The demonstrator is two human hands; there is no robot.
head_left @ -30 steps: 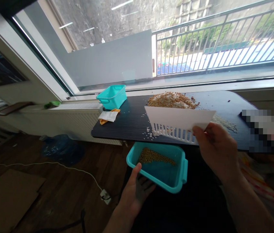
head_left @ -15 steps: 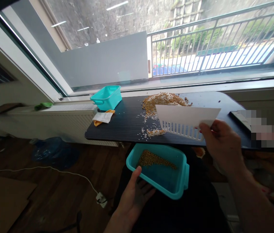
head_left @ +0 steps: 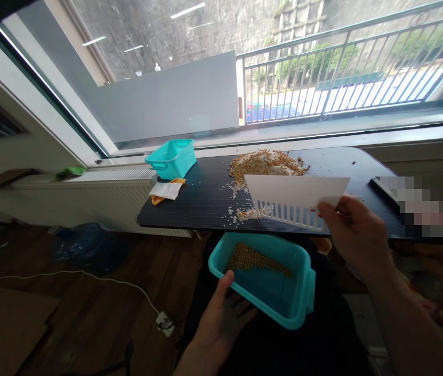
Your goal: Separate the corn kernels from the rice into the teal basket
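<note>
My left hand (head_left: 221,316) grips the near rim of a turquoise plastic bin (head_left: 274,295) below the table's front edge, thumb over the rim and fingers underneath. Inside the bin, round tan beans (head_left: 251,257) lie in a wedge toward the far left. In my right hand (head_left: 357,230) is a white slotted scraper (head_left: 295,190), pinched at its right end, its slots pointing down over the table. Behind the scraper rises a mixed pile (head_left: 264,159) of golden beans and white grains. A smaller strip of mixed grains (head_left: 247,214) is near the front edge, partly hidden by the scraper.
The dark table (head_left: 201,203) stands against a window. At its left are another turquoise bin (head_left: 174,162) and a white-and-orange cloth (head_left: 166,190). A dark flat object (head_left: 384,191) lies on the right. A cord with a power strip (head_left: 164,322) crosses the floor.
The scraper and my right hand have shifted slightly left and down. The held bin and my left hand have moved a little to the right and down.
</note>
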